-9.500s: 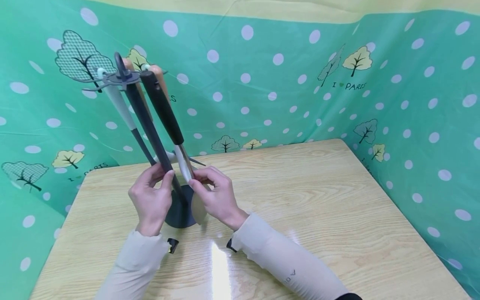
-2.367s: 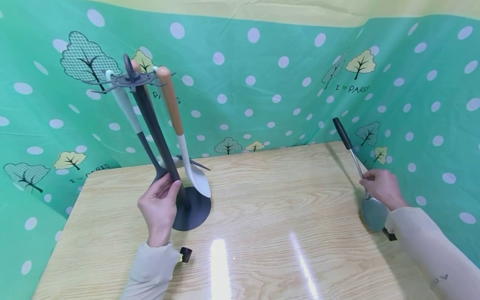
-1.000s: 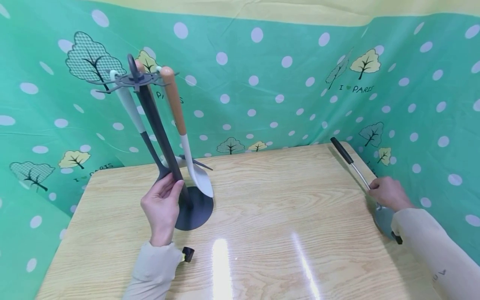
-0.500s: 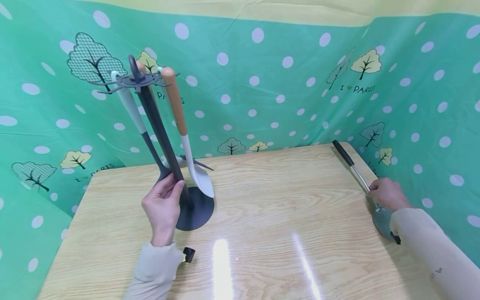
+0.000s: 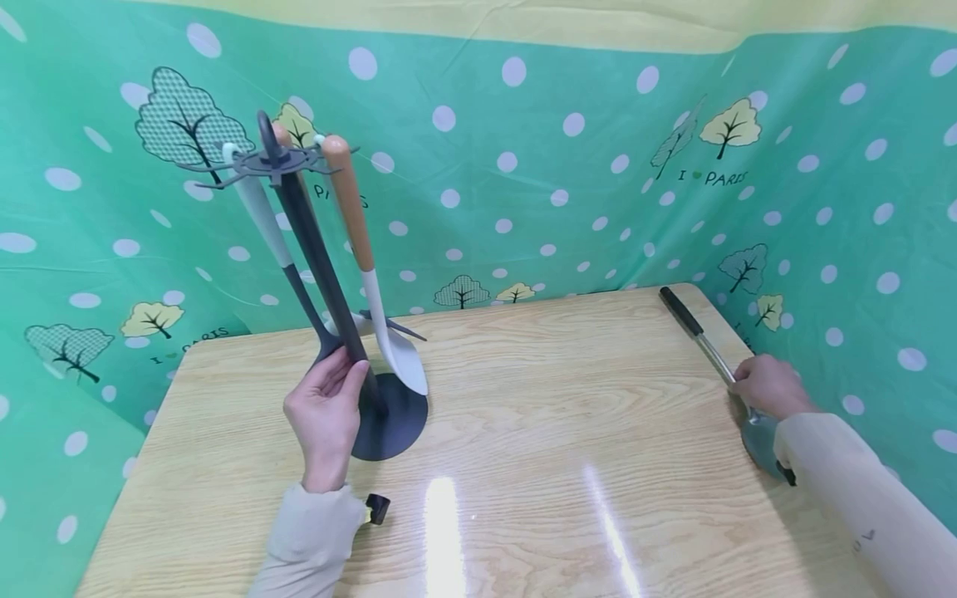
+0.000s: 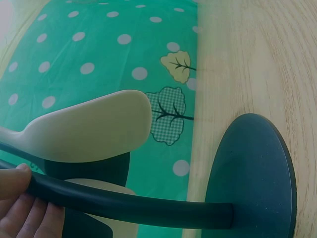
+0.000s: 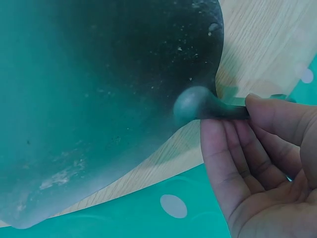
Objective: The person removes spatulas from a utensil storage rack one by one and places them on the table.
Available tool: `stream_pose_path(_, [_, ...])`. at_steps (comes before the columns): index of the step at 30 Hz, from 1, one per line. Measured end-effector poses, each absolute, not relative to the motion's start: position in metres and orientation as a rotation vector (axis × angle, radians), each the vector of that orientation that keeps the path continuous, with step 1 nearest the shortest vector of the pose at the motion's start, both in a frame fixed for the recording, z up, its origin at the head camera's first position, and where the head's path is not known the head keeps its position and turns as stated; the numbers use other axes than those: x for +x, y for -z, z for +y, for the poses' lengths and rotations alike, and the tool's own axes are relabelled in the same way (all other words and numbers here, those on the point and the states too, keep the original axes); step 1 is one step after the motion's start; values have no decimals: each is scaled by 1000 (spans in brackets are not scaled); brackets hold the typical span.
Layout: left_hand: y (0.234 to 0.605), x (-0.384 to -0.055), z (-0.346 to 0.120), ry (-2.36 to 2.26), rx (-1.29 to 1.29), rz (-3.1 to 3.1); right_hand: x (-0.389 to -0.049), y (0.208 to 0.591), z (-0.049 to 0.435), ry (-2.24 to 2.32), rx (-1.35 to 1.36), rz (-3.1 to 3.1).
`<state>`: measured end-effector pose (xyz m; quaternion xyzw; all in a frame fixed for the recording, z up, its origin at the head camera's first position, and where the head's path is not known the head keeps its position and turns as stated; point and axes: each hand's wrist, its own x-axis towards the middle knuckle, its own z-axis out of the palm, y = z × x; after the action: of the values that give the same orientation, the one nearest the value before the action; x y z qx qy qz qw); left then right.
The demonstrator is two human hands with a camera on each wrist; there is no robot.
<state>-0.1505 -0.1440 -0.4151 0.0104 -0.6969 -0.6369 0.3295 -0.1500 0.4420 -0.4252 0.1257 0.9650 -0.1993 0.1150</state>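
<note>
My left hand (image 5: 326, 411) pinches the dark pole (image 5: 321, 262) of a utensil rack low down, thumb on the near side. The rack stands on a round black base (image 5: 404, 423). From its top ring of hooks (image 5: 277, 162) hang a white spatula (image 5: 405, 361) with a wooden handle, a dark utensil (image 5: 299, 291) with a pale handle, and others partly hidden behind. At the table's right edge my right hand (image 5: 773, 388) pinches the metal neck of a spatula with a black handle (image 5: 682, 311). Its broad metal blade (image 7: 99, 99) fills much of the right wrist view.
The wooden table (image 5: 561, 399) ends at a green dotted cloth (image 5: 523, 166) behind it and on the right. A black wrist device (image 5: 377, 508) sits at the left sleeve. Light glares off the front of the table.
The metal spatula has gone from beside the rack to the table's right edge in my right hand, and its handle has tipped lower. The left hand stays on the pole.
</note>
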Motion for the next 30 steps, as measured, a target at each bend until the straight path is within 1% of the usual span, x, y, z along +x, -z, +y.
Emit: stream_pose_path(30, [415,-150,-143,1652,35,-1838,-150,423,441,580,411,2848])
